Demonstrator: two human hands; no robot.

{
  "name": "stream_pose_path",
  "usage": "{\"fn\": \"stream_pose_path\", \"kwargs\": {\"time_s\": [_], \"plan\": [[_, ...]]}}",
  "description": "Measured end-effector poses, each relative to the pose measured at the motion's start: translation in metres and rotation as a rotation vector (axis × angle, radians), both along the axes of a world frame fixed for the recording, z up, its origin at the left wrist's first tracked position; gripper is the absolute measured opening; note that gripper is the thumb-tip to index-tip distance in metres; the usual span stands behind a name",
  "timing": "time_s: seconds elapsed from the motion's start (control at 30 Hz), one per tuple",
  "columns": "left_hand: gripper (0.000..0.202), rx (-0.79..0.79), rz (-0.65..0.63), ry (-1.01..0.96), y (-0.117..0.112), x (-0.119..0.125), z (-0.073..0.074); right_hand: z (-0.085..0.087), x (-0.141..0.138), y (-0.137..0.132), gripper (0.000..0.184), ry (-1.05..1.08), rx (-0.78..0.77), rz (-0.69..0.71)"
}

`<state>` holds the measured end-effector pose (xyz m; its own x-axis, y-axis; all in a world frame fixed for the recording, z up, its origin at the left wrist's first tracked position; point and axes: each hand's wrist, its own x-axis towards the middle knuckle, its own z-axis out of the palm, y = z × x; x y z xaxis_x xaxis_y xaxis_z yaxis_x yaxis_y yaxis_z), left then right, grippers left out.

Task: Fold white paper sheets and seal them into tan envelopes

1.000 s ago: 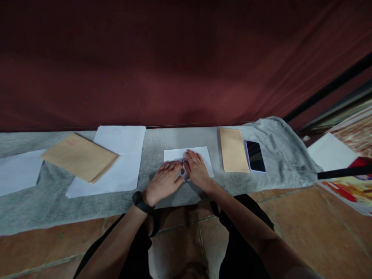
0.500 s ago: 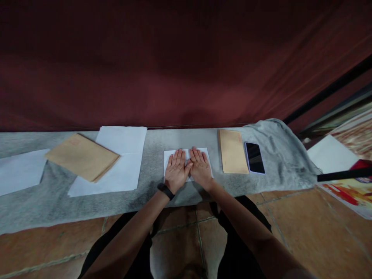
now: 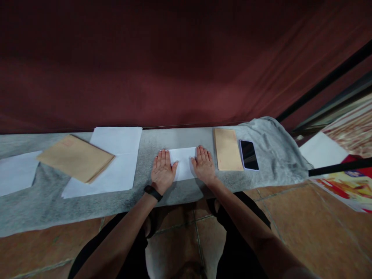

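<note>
A folded-looking white sheet of paper [image 3: 185, 164] lies on the grey cloth between my hands. Flat over its left edge rests my left hand [image 3: 163, 170], fingers stretched out, a black band on the wrist. My right hand [image 3: 204, 164] lies flat over the sheet's right edge, also with straight fingers. Neither hand grips anything. Just right of my right hand is a small stack of brown envelopes [image 3: 228, 150], with a phone [image 3: 249, 155] in a pale purple case beside it.
On the left, more brown envelopes [image 3: 76, 159] lie across large white sheets [image 3: 123, 170], with another white sheet [image 3: 17, 172] at the far left. The grey cloth [image 3: 276, 155] covers a long narrow surface against a dark red curtain [image 3: 174, 69]. A black bar [image 3: 340, 167] stands at the right.
My hands have slid apart from the middle of the white sheet to its left and right edges. The view has shifted slightly, moving the surroundings a little left.
</note>
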<state>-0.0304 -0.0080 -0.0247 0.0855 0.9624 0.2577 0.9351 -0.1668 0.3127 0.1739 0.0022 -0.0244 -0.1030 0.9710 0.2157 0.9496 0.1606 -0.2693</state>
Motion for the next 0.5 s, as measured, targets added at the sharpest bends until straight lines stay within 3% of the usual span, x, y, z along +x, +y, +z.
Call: {"fn": "stream_pose_path", "kwargs": {"time_s": [0.2, 0.33, 0.5], "plan": [[0.071, -0.018, 0.015, 0.020, 0.000, -0.009, -0.003, 0.000, 0.001, -0.002, 0.065, 0.024, 0.013, -0.036], [0.069, -0.006, 0.016, 0.041, -0.001, -0.007, 0.003, 0.004, 0.001, -0.002, 0.067, 0.019, -0.006, -0.058], [0.062, -0.036, -0.179, 0.083, -0.021, 0.017, 0.013, 0.013, -0.013, -0.005, 0.060, 0.026, -0.047, 0.039]]}}
